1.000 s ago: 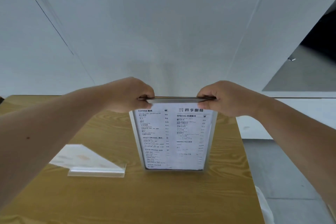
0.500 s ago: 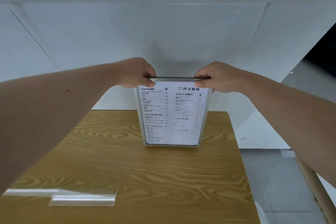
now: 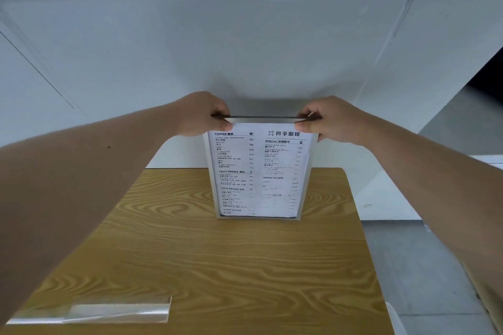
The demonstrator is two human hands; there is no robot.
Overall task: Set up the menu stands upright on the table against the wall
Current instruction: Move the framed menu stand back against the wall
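Two menu stands (image 3: 260, 171) (image 3: 109, 310), one table (image 3: 217, 266), two hands (image 3: 201, 114) (image 3: 330, 119).

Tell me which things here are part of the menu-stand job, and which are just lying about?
Part of the job:
- menu stand, held upright by left hand and right hand
- second clear stand, lying flat
- wooden table
- white wall

Just there:
- grey floor

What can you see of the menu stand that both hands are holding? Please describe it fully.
The menu stand is a clear, acrylic-looking holder with a white printed menu sheet inside, headed COFFEE and SPECIAL. It stands upright, its lower edge on or just above the wooden table, near the white wall. The left hand pinches its top left corner and the right hand its top right corner.
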